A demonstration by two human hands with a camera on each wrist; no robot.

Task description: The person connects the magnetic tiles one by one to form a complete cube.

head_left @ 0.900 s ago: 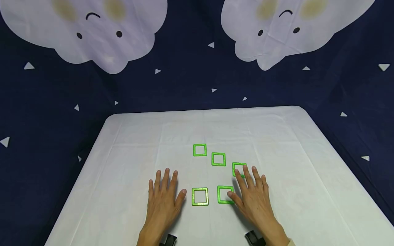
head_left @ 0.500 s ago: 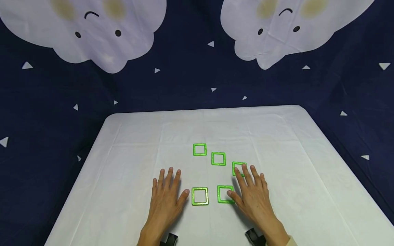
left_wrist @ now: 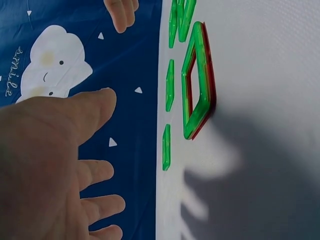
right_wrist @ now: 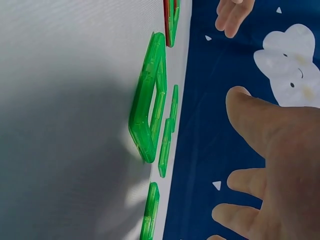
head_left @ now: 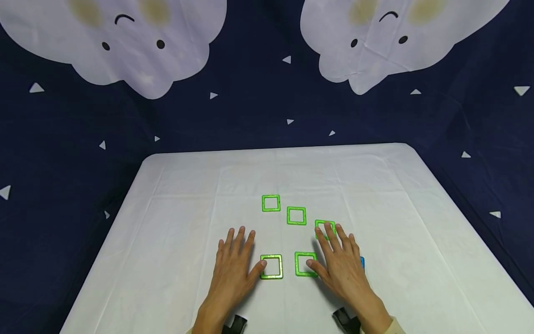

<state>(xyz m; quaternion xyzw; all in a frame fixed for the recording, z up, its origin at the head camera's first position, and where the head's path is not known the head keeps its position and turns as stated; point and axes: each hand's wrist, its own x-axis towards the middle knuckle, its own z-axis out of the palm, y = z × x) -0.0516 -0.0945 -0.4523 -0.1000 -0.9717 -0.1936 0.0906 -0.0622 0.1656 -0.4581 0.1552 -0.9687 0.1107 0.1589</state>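
My left hand point(head_left: 235, 269) hovers palm down with fingers spread, its thumb overlapping the left edge of a square green frame tile point(head_left: 271, 277). The left wrist view shows a red layer point(left_wrist: 213, 85) under that tile. My right hand point(head_left: 344, 269) is also spread above the table, holding nothing. Its thumb overlaps the near right green tile point(head_left: 297, 264), while its fingertips cover part of another green tile point(head_left: 320, 221). Shadows fall below both hands. A small blue edge point(head_left: 362, 262) shows beside the right hand, the rest hidden behind it.
Two more green square tiles, one at the back point(head_left: 271, 210) and one nearer point(head_left: 296, 223), lie flat beyond the hands. A white-covered table point(head_left: 187, 199) carries everything. Behind it hangs a dark blue cloth point(head_left: 250, 125) printed with clouds and small white triangles.
My left hand has drifted right, so its thumb now overlaps the near left tile. The right hand has shifted slightly left, and a blue edge has come into sight beside it.
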